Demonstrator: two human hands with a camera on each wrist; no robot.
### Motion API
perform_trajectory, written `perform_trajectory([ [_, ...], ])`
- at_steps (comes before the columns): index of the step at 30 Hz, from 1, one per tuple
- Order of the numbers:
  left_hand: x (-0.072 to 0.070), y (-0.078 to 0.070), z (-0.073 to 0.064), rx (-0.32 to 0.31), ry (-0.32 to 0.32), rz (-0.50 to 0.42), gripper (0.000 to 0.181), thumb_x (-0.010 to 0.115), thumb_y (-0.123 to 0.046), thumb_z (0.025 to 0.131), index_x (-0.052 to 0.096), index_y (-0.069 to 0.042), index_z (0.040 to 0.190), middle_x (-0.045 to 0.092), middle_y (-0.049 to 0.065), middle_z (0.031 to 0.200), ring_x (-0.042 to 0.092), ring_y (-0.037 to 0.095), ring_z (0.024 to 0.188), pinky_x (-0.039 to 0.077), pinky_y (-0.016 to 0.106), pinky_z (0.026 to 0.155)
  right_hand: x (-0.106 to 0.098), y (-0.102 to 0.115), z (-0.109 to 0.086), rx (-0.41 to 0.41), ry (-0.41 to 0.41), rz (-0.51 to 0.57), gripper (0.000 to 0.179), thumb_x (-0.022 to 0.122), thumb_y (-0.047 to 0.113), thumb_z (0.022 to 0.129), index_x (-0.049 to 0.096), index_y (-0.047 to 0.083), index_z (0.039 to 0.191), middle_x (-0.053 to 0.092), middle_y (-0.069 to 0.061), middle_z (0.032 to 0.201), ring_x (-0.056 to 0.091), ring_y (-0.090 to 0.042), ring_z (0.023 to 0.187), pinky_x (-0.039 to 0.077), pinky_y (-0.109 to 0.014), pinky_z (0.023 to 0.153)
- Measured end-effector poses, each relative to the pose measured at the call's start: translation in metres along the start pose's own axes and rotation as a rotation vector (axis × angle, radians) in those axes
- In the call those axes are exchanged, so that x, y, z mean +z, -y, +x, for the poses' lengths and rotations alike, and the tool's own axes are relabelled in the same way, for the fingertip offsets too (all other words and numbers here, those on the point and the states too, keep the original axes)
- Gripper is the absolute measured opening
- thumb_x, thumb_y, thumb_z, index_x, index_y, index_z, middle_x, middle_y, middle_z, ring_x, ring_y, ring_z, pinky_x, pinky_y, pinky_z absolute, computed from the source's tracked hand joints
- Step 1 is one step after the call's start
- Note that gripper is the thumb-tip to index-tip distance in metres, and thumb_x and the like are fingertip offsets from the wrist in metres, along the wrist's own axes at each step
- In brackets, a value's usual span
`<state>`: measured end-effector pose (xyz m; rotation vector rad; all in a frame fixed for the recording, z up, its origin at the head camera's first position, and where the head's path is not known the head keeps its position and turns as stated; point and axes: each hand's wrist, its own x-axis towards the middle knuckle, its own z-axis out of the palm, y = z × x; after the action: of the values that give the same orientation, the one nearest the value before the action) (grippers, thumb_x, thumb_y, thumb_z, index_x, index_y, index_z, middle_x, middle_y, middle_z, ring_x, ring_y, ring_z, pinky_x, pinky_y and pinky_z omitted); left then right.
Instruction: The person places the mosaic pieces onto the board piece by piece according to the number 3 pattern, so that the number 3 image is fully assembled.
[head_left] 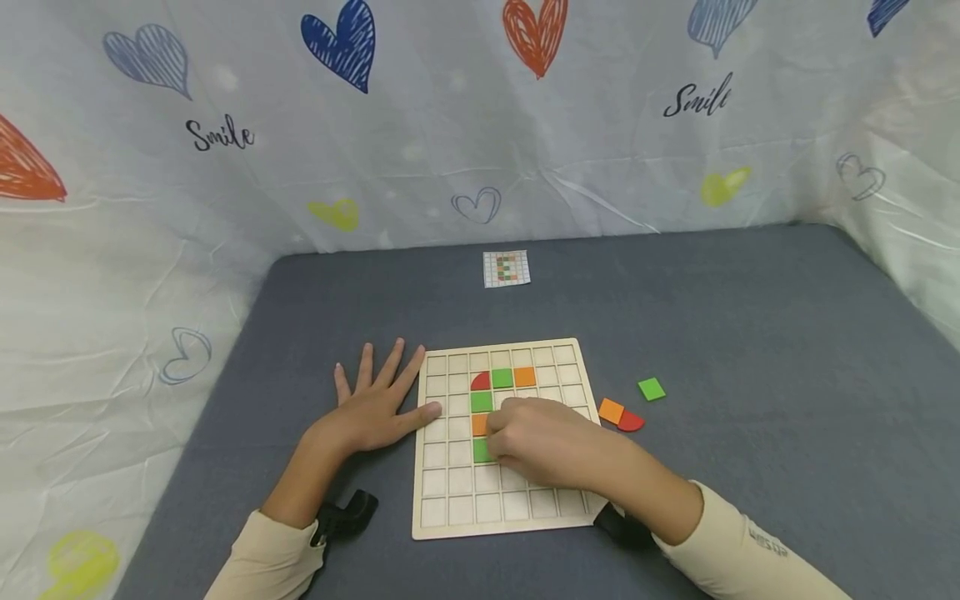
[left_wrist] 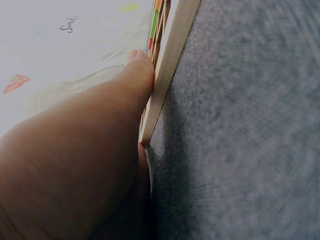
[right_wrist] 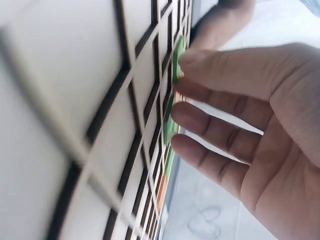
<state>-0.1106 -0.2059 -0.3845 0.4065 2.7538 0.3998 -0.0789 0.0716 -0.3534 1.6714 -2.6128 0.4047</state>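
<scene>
A pale wooden grid board [head_left: 448, 529] lies on the table with square tiles and a red quarter-round tile [head_left: 481, 382] set in its cells. My left hand [head_left: 378, 412] is spread beside it, thumb over the left rim. My right hand [head_left: 551, 442] bends over the middle of the board and hides several cells. In the right wrist view its thumb and index finger pinch at a green tile [right_wrist: 177, 46] down at the grid. The other fingertips touch down around another green tile [right_wrist: 167, 131]. An orange tile [head_left: 479, 425] shows partly beside the fingers.
Right of the board lie a loose green tile [head_left: 652, 388], an orange tile [head_left: 611, 410] and a red quarter-round tile [head_left: 631, 422]. A small printed pattern card [head_left: 507, 269] lies near the back edge of the grey table [head_left: 750, 333]. A heart-printed curtain [head_left: 420, 125] hangs behind.
</scene>
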Motion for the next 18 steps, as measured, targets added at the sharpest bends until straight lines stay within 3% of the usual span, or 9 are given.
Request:
perform_trajectory([
  [4,-0.002,0.0,-0.002,-0.001,-0.008,-0.016,0.094,0.044,-0.075,0.094,0.007,-0.024,0.164,-0.006,0.011,0.167,-0.021,0.045,0.146,-0.019,0.074,0.102,-0.005,-0.005,-0.016,0.01,-0.018,0.058,0.027,0.073,0.001,0.086,0.062,0.019,0.068,0.049,0.014,0.069,0.044,-0.007,0.068,0.038,-0.018,0.064],
  [11,-0.001,0.001,-0.002,0.011,-0.012,-0.031,0.093,0.043,-0.075,0.094,0.007,-0.024,0.164,-0.006,0.011,0.168,-0.021,0.045,0.146,-0.02,0.073,0.102,-0.012,-0.023,-0.056,0.047,-0.14,0.096,0.023,0.072,-0.006,0.081,0.068,0.017,0.079,0.055,0.011,0.079,0.05,-0.006,0.075,0.046,-0.022,0.068],
  [15,-0.001,0.001,-0.002,0.013,-0.016,-0.035,0.093,0.044,-0.074,0.094,0.008,-0.024,0.164,-0.005,0.012,0.167,-0.02,0.046,0.146,-0.019,0.074,0.102,-0.02,-0.036,-0.086,0.129,-0.176,0.077,0.026,0.076,-0.006,0.078,0.069,0.019,0.083,0.057,0.014,0.081,0.049,-0.004,0.076,0.046,-0.024,0.066],
  [18,-0.001,0.0,-0.003,0.017,-0.016,-0.031,0.093,0.045,-0.073,0.094,0.008,-0.024,0.164,-0.005,0.012,0.167,-0.02,0.046,0.146,-0.019,0.075,0.102,-0.025,-0.045,-0.109,0.215,-0.155,0.063,0.028,0.082,-0.002,0.077,0.071,0.021,0.086,0.059,0.016,0.087,0.051,-0.003,0.08,0.048,-0.027,0.068],
])
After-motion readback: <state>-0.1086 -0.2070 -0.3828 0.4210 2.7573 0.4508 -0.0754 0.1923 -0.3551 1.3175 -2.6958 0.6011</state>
